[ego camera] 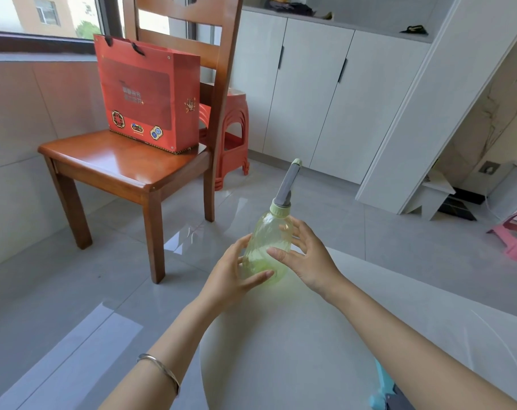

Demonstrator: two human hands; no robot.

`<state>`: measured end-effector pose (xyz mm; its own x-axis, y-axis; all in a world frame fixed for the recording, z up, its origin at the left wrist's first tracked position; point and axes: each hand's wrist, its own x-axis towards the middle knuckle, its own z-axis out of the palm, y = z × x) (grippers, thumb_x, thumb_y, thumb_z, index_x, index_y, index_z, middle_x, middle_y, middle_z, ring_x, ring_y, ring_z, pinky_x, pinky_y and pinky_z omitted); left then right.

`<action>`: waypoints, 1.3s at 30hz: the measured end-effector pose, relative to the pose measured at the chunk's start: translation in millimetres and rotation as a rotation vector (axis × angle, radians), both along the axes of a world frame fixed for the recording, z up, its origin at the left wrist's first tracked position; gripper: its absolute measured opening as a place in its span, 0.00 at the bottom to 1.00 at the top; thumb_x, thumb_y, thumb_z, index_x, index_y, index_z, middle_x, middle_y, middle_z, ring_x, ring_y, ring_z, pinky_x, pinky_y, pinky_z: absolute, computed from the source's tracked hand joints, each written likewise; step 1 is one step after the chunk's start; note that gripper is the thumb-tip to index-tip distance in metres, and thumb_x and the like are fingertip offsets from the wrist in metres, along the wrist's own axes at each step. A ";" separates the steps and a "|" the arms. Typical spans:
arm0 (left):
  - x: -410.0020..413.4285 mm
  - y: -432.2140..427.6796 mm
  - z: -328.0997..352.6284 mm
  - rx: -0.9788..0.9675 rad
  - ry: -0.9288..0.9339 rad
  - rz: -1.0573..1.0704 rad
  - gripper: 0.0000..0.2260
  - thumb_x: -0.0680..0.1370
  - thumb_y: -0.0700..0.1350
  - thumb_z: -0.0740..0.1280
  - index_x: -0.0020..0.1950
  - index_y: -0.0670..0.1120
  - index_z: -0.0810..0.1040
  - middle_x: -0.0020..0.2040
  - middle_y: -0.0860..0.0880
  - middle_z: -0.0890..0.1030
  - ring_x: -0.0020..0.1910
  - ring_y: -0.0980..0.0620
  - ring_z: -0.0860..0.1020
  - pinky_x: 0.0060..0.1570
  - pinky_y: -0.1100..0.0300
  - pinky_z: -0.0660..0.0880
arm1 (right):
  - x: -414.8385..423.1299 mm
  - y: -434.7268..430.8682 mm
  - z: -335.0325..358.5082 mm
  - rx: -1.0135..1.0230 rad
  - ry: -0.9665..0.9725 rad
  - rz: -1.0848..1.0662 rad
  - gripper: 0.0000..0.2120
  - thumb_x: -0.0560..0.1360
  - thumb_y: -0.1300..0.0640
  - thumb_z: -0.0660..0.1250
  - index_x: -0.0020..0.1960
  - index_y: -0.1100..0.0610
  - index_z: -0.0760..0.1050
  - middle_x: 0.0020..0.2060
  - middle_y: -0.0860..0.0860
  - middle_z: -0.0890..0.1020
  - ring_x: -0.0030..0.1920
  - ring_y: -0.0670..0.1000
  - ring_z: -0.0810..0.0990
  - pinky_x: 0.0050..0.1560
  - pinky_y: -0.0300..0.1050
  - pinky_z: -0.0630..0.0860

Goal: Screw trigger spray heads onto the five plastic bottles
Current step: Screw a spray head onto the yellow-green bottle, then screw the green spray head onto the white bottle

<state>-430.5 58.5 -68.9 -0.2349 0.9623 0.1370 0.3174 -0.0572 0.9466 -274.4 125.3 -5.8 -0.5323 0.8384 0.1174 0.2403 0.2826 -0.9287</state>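
Centre frame: both hands, left hand [236, 270] and right hand [307, 258], loosely cradle one green bottle [267, 247], spray head [285, 187] fitted. Other four bottles not visible.

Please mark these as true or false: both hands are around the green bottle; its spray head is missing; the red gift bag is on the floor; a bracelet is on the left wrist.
1. Both hands, left hand and right hand, are around the green bottle. True.
2. Its spray head is missing. False: a grey spray head sits on the neck.
3. The red gift bag is on the floor. False: it stands on the wooden chair.
4. A bracelet is on the left wrist. True.
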 end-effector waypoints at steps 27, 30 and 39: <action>23.0 -69.2 39.4 -0.100 0.196 0.047 0.44 0.61 0.69 0.67 0.74 0.54 0.61 0.69 0.55 0.70 0.61 0.55 0.73 0.58 0.59 0.71 | 87.1 -46.9 44.3 -0.007 0.052 -0.068 0.35 0.66 0.44 0.71 0.70 0.43 0.62 0.69 0.42 0.69 0.65 0.40 0.70 0.62 0.39 0.66; 46.2 -89.0 51.4 -0.074 0.225 0.043 0.43 0.62 0.70 0.66 0.73 0.53 0.65 0.68 0.54 0.72 0.60 0.55 0.74 0.59 0.59 0.72 | 130.8 -66.0 60.0 0.019 0.021 -0.087 0.35 0.64 0.41 0.71 0.69 0.42 0.63 0.68 0.41 0.69 0.65 0.39 0.70 0.64 0.40 0.67; 189.2 -87.4 77.3 0.001 0.220 -0.177 0.37 0.69 0.62 0.69 0.75 0.53 0.63 0.71 0.54 0.71 0.65 0.55 0.74 0.65 0.54 0.71 | 293.2 -127.9 79.2 0.130 -0.104 -0.248 0.29 0.64 0.42 0.70 0.63 0.35 0.65 0.64 0.33 0.69 0.66 0.34 0.67 0.69 0.42 0.64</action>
